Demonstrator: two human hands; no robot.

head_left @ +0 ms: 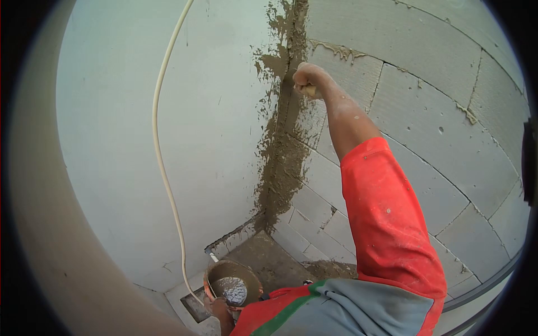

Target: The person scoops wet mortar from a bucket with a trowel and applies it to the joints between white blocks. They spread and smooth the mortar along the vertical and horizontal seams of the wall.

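My right hand is closed around a pale handle at the wall corner, high in the view; the rest of the tool is hard to make out. Wet grey-brown mortar runs down the corner between the smooth wall and the block wall. Low in the view, my left hand is at the near rim of a round bucket, its fingers partly hidden. Inside the bucket is a grey wet mix with a shiny surface.
A cream hose hangs down the smooth pale wall at the left. Large grey blocks form the right wall. Mortar smears lie on the floor near the corner. Dark rails cross the lower right.
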